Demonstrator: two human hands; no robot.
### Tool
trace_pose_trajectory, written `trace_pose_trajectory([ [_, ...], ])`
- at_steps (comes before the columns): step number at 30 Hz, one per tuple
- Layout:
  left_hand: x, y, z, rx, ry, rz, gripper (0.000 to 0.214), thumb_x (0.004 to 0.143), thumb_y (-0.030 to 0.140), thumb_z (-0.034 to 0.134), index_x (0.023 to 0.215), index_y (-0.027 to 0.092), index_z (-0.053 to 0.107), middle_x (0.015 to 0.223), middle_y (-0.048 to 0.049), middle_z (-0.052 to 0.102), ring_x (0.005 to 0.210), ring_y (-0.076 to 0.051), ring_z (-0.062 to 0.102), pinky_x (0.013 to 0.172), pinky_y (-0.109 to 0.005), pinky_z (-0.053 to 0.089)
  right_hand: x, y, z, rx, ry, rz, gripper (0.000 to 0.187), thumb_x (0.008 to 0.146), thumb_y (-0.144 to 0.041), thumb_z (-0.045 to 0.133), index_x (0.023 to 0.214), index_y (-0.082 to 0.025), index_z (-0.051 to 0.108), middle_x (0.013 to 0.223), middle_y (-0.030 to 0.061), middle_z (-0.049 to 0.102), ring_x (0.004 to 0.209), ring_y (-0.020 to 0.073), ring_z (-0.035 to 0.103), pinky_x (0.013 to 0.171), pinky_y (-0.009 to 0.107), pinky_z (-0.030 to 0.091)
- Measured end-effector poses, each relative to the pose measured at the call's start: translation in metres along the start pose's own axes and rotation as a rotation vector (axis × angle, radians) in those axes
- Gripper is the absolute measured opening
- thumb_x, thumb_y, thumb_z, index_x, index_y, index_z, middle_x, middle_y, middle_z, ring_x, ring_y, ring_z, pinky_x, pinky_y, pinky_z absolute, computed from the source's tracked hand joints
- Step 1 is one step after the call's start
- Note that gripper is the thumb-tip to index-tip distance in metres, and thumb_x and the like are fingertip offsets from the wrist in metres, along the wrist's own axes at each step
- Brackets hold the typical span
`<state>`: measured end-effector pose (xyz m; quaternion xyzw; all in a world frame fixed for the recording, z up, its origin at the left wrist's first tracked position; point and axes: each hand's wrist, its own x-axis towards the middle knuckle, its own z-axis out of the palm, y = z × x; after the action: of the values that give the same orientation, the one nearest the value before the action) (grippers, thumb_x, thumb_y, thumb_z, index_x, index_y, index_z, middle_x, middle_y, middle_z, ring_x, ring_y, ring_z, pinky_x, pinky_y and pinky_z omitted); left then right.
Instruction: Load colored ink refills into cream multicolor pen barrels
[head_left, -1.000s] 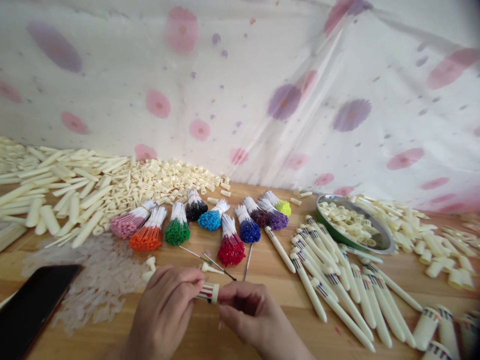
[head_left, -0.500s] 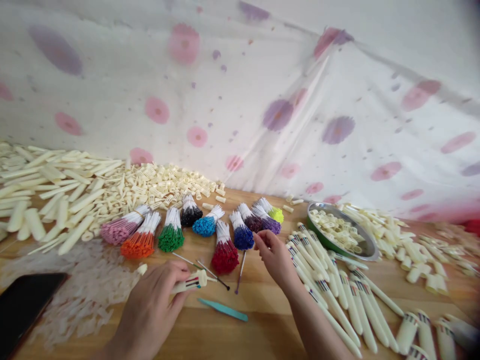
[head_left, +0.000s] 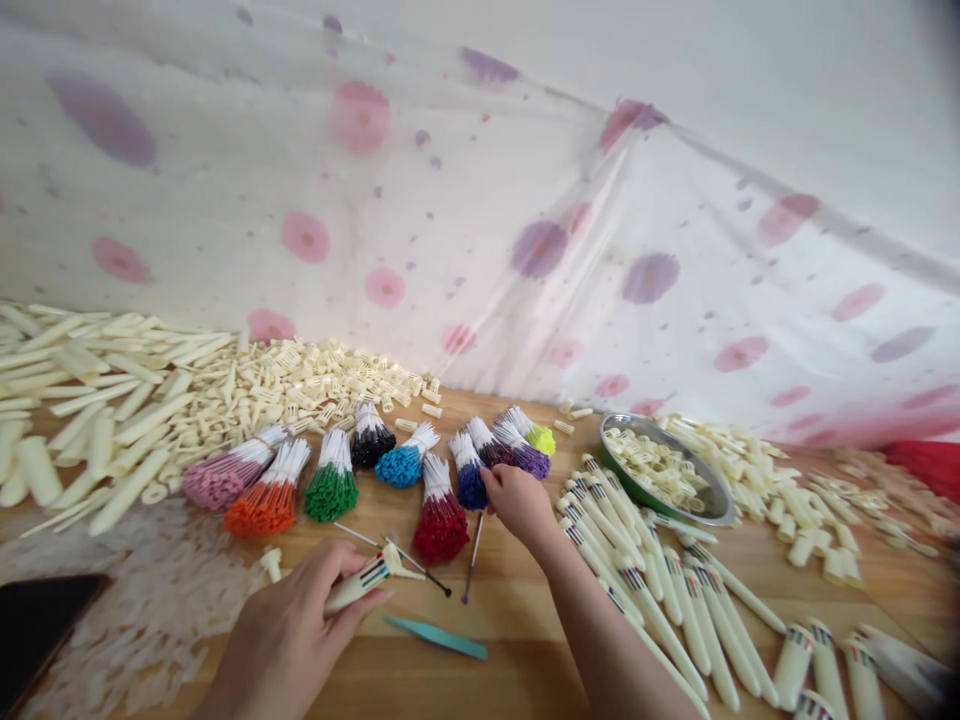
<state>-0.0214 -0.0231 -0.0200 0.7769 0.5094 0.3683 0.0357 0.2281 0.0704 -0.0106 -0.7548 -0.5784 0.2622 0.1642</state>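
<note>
My left hand (head_left: pixel 289 615) grips a cream multicolour pen barrel (head_left: pixel 364 582) with coloured sliders near its end, which points right. My right hand (head_left: pixel 521 505) has its fingers pinched at the right side of the dark blue refill bundle (head_left: pixel 470 482); its fingertips are partly hidden, so I cannot tell what they hold. Between the hands lie a loose purple-tipped refill (head_left: pixel 474 560) and a black-tipped refill (head_left: pixel 435 577). Teal tweezers (head_left: pixel 439 637) rest on the wood below them. A red refill bundle (head_left: pixel 440 525) stands left of the blue one.
More bundles, such as green (head_left: pixel 331 485) and orange (head_left: pixel 262 505), fan out behind. Cream parts (head_left: pixel 300 375) heap at back left. Assembled pens (head_left: pixel 660 590) and a metal bowl (head_left: pixel 724 508) lie right. Clear plastic bits (head_left: pixel 150 590) and a phone (head_left: pixel 41 630) lie left.
My right hand has come in against the dark blue bundle. My left hand has tilted the pen barrel so its slider end points further upward. The view has shifted slightly.
</note>
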Motion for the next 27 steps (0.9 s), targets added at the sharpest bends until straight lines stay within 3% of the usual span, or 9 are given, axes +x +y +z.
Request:
trace_pose_trajectory([
  [4, 0.002, 0.003, -0.002, -0.016, 0.021, 0.014, 0.022, 0.085, 0.047, 0.045, 0.079, 0.026, 0.05, 0.065, 0.0059, 0.071, 0.051, -0.013, 0.069, 0.044, -0.018, 0.05, 0.007, 0.012, 0.003, 0.259, -0.1, 0.027, 0.023, 0.091, -0.034, 0.049, 0.098, -0.013, 0.058, 0.088, 0.0023, 0.062, 0.069, 0.012, 0.06, 0.062, 0.029, 0.051],
  [9, 0.001, 0.001, -0.001, 0.001, 0.039, 0.044, 0.022, 0.087, 0.048, 0.042, 0.08, 0.027, 0.048, 0.064, 0.0056, 0.07, 0.05, -0.014, 0.069, 0.043, -0.019, 0.051, 0.003, 0.021, 0.009, 0.611, -0.119, -0.012, 0.033, 0.088, -0.035, 0.049, 0.063, -0.014, 0.054, 0.06, 0.0011, 0.06, 0.052, 0.0105, 0.056, 0.05, 0.023, 0.047],
  [12, 0.001, 0.0, -0.001, -0.02, 0.007, 0.038, 0.019, 0.087, 0.044, 0.044, 0.082, 0.026, 0.047, 0.07, 0.0035, 0.071, 0.057, -0.014, 0.07, 0.048, -0.02, 0.053, -0.006, 0.026, 0.007, 0.775, -0.127, -0.061, 0.032, 0.077, -0.038, 0.057, 0.055, -0.015, 0.054, 0.056, 0.0023, 0.06, 0.054, 0.012, 0.055, 0.054, 0.025, 0.047],
  [17, 0.006, 0.002, -0.004, -0.073, 0.012, 0.11, 0.018, 0.084, 0.042, 0.051, 0.079, 0.025, 0.049, 0.073, 0.0013, 0.069, 0.062, -0.015, 0.068, 0.054, -0.021, 0.054, -0.042, 0.026, -0.009, 0.937, -0.215, -0.129, 0.022, 0.065, -0.035, 0.067, 0.065, -0.013, 0.065, 0.065, 0.001, 0.059, 0.058, 0.0099, 0.052, 0.062, 0.025, 0.045],
  [20, 0.009, 0.002, -0.006, -0.112, 0.046, 0.155, 0.018, 0.084, 0.041, 0.053, 0.079, 0.024, 0.05, 0.074, 0.0002, 0.07, 0.065, -0.014, 0.068, 0.057, -0.02, 0.054, -0.072, 0.017, -0.022, 1.015, -0.379, -0.154, 0.02, 0.063, -0.033, 0.068, 0.056, -0.015, 0.063, 0.056, -0.0014, 0.051, 0.047, 0.0076, 0.043, 0.05, 0.024, 0.041],
  [23, 0.011, 0.003, -0.008, -0.173, 0.03, 0.173, 0.016, 0.084, 0.039, 0.054, 0.079, 0.023, 0.051, 0.075, -0.0003, 0.07, 0.067, -0.013, 0.069, 0.059, -0.019, 0.055, -0.093, 0.007, -0.03, 1.147, -0.637, -0.208, 0.033, 0.063, -0.024, 0.064, 0.037, -0.016, 0.046, 0.056, 0.0002, 0.051, 0.045, 0.0064, 0.042, 0.042, 0.02, 0.033],
  [27, 0.012, 0.003, -0.01, -0.209, -0.014, 0.165, 0.012, 0.082, 0.033, 0.057, 0.08, 0.023, 0.052, 0.076, 0.0003, 0.07, 0.068, -0.013, 0.069, 0.06, -0.02, 0.055, -0.098, 0.001, -0.027, 1.213, -0.742, -0.185, 0.032, 0.061, -0.018, 0.06, 0.035, -0.016, 0.04, 0.052, -0.0008, 0.05, 0.04, 0.0045, 0.041, 0.038, 0.018, 0.029],
])
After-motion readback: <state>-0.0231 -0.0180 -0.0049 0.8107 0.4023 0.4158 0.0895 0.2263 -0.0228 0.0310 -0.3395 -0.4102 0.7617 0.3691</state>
